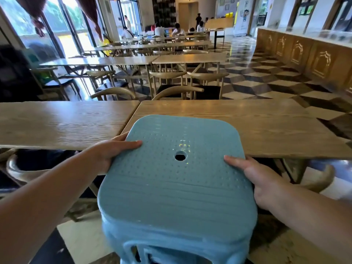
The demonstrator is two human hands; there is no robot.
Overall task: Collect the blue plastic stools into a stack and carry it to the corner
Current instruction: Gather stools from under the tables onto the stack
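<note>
Gripping blue stool stack (177,187), left hand (112,151), right hand (253,178).

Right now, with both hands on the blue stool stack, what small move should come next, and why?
Probably lift and step back, turning away from the wooden table. The left hand and right hand already grip opposite edges of the blue stool stack, whose far edge overlaps the tabletop in view, with chairs blocking the way ahead.
</note>
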